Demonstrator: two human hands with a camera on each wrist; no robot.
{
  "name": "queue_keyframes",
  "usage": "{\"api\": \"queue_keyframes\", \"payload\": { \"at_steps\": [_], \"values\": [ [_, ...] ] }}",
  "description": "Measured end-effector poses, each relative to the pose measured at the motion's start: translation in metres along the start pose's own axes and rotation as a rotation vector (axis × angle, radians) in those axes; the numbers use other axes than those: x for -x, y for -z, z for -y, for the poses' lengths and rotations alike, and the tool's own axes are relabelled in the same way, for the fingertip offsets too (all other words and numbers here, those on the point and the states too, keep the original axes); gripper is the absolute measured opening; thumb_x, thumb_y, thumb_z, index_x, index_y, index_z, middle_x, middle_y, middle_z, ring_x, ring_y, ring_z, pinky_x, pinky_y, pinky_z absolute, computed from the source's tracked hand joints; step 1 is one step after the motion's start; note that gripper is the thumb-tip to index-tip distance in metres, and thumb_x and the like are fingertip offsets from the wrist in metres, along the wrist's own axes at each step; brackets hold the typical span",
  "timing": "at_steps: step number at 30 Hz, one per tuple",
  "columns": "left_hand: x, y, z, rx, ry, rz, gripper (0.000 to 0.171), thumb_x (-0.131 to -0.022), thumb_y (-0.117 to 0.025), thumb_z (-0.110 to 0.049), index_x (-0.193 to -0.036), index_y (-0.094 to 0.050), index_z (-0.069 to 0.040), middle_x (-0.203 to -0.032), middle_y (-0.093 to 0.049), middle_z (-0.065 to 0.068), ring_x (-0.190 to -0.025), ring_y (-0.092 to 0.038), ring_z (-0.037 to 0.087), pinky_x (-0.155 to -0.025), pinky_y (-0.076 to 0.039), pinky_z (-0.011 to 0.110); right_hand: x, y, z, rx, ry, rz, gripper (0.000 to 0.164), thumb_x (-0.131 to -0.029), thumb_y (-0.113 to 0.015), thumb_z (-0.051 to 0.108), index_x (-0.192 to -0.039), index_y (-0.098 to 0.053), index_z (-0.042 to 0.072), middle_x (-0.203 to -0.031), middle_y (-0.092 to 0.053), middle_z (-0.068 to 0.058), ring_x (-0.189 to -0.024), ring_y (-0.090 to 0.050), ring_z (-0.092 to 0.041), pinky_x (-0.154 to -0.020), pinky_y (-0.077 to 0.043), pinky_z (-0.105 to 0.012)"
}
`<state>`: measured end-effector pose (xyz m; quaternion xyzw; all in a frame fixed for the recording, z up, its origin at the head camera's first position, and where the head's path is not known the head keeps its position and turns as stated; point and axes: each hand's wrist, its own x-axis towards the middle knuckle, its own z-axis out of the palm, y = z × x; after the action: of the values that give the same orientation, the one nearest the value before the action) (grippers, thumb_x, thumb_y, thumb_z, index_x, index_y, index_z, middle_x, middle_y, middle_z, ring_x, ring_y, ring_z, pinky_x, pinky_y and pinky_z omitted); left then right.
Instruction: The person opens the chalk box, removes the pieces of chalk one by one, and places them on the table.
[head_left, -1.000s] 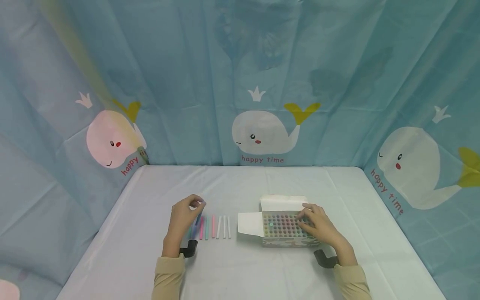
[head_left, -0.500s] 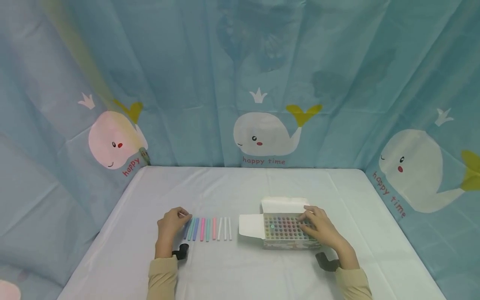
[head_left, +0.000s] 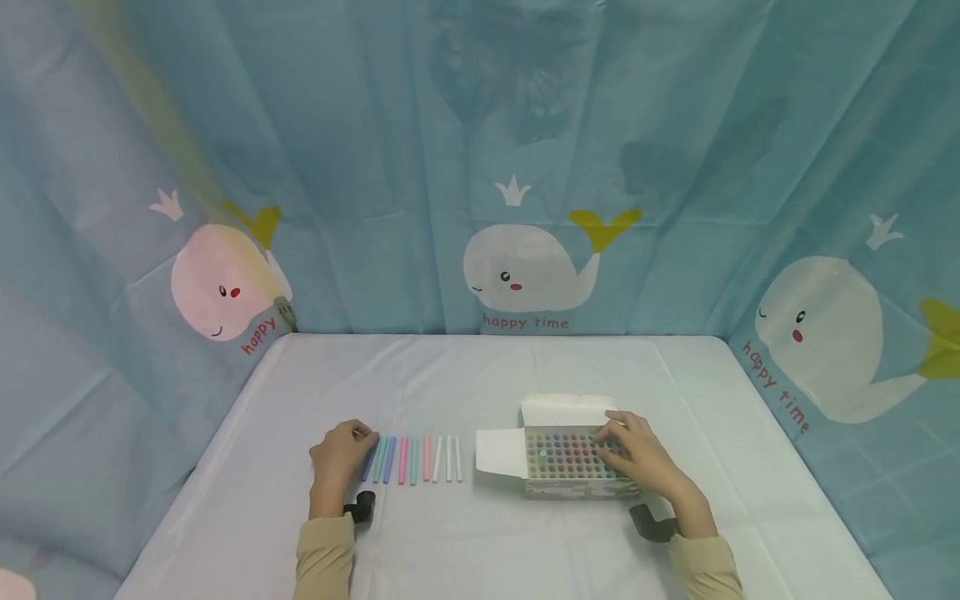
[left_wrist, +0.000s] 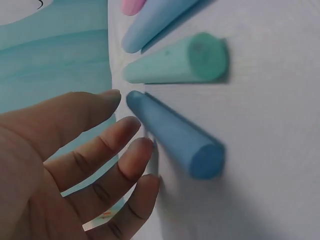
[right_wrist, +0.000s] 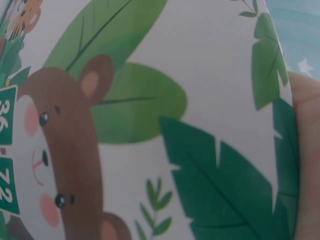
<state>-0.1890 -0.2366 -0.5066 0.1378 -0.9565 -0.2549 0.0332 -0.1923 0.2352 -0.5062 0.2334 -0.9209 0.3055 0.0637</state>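
Note:
My left hand is at the left end of a row of coloured chalk sticks. In the left wrist view, its loosely bent fingers and thumb are just short of the far end of a blue chalk stick, with a small gap between. A green chalk stick lies beside that one. My right hand rests on the right part of an open chalk box, fingers over the chalk ends. The right wrist view is filled by the box's printed side; only a sliver of hand shows there.
Pink, green and white chalk sticks continue the row towards the box. The box's left flap and back flap stick out. One pale green chalk stands out among the ends. A whale-printed curtain borders the white table.
A second ago my left hand held a blue chalk stick over the row. It has set the stick down at the left end, let go and drawn slightly left. The right hand stays put.

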Motion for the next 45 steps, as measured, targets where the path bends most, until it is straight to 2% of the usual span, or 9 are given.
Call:
{"api": "queue_keyframes", "payload": {
  "at_steps": [3,7,12,17,21,27,35,40,45],
  "values": [
    [0.002,0.004,-0.005,0.000,-0.015,-0.045,0.026,-0.079,-0.059,-0.030,-0.089,-0.063,-0.007,-0.080,-0.062,0.008,-0.076,-0.055,0.028,-0.076,-0.029,0.056,-0.001,0.000,0.000,0.004,0.006,0.003,0.012,-0.080,-0.062,0.024,-0.090,-0.056,0.022,-0.122,-0.041,-0.015,-0.117,-0.032,-0.033,-0.087,-0.034,-0.054],
    [0.006,0.005,-0.022,0.012,-0.091,-0.105,0.024,-0.080,-0.060,-0.029,-0.092,-0.064,-0.008,-0.088,-0.062,0.011,-0.080,-0.055,0.029,-0.080,-0.028,0.056,-0.001,0.001,0.001,0.006,-0.003,0.015,0.012,-0.080,-0.062,0.024,-0.090,-0.055,0.022,-0.123,-0.040,-0.015,-0.117,-0.031,-0.033,-0.088,-0.033,-0.055],
    [0.014,-0.003,-0.056,0.034,-0.218,-0.165,0.021,-0.078,-0.063,-0.028,-0.091,-0.065,-0.012,-0.089,-0.062,0.007,-0.079,-0.056,0.025,-0.083,-0.031,0.054,0.000,0.003,0.004,-0.016,-0.012,0.020,0.012,-0.080,-0.063,0.022,-0.090,-0.055,0.021,-0.123,-0.041,-0.015,-0.118,-0.031,-0.033,-0.088,-0.033,-0.055],
    [0.021,-0.021,-0.092,0.029,-0.363,-0.226,0.015,-0.076,-0.065,-0.029,-0.087,-0.066,-0.018,-0.085,-0.063,0.000,-0.077,-0.057,0.021,-0.080,-0.037,0.047,0.000,0.003,0.004,-0.009,-0.014,0.014,0.012,-0.080,-0.063,0.022,-0.090,-0.055,0.021,-0.123,-0.041,-0.014,-0.118,-0.031,-0.033,-0.089,-0.033,-0.054],
    [0.033,-0.034,-0.118,0.056,-0.454,-0.205,0.015,-0.075,-0.066,-0.032,-0.085,-0.065,-0.021,-0.083,-0.061,-0.005,-0.082,-0.055,0.019,-0.089,-0.032,0.049,0.000,0.003,0.004,-0.011,-0.013,0.017,0.012,-0.080,-0.063,0.023,-0.090,-0.055,0.022,-0.123,-0.041,-0.015,-0.118,-0.032,-0.033,-0.088,-0.034,-0.054],
    [0.054,-0.043,-0.153,0.139,-0.578,-0.208,0.012,-0.074,-0.067,-0.030,-0.083,-0.064,-0.023,-0.080,-0.060,-0.010,-0.083,-0.054,0.012,-0.091,-0.032,0.045,0.000,0.003,0.004,-0.009,-0.011,0.017,0.013,-0.080,-0.063,0.023,-0.090,-0.055,0.023,-0.124,-0.041,-0.015,-0.118,-0.032,-0.033,-0.087,-0.034,-0.054],
    [0.072,-0.066,-0.178,0.107,-0.790,-0.138,0.018,-0.071,-0.068,-0.032,-0.085,-0.064,-0.022,-0.080,-0.057,-0.010,-0.079,-0.049,0.010,-0.091,-0.033,0.044,0.000,0.003,0.005,0.004,-0.004,0.017,0.013,-0.079,-0.063,0.020,-0.090,-0.055,0.021,-0.123,-0.041,-0.015,-0.117,-0.033,-0.034,-0.087,-0.034,-0.054],
    [0.076,-0.074,-0.187,-0.008,-0.834,-0.107,0.022,-0.070,-0.068,-0.038,-0.086,-0.065,-0.023,-0.084,-0.058,-0.010,-0.083,-0.049,0.011,-0.092,-0.032,0.045,-0.002,0.003,0.006,0.010,-0.008,0.011,0.014,-0.080,-0.063,0.021,-0.091,-0.055,0.021,-0.123,-0.041,-0.015,-0.116,-0.034,-0.034,-0.086,-0.035,-0.054],
    [0.078,-0.078,-0.190,-0.063,-0.821,-0.109,0.020,-0.070,-0.068,-0.038,-0.086,-0.065,-0.026,-0.083,-0.059,-0.013,-0.084,-0.049,0.010,-0.092,-0.033,0.044,-0.001,0.003,0.006,0.007,-0.010,0.014,0.014,-0.079,-0.063,0.022,-0.091,-0.056,0.020,-0.122,-0.042,-0.015,-0.116,-0.034,-0.034,-0.086,-0.035,-0.054]
  ]
}}
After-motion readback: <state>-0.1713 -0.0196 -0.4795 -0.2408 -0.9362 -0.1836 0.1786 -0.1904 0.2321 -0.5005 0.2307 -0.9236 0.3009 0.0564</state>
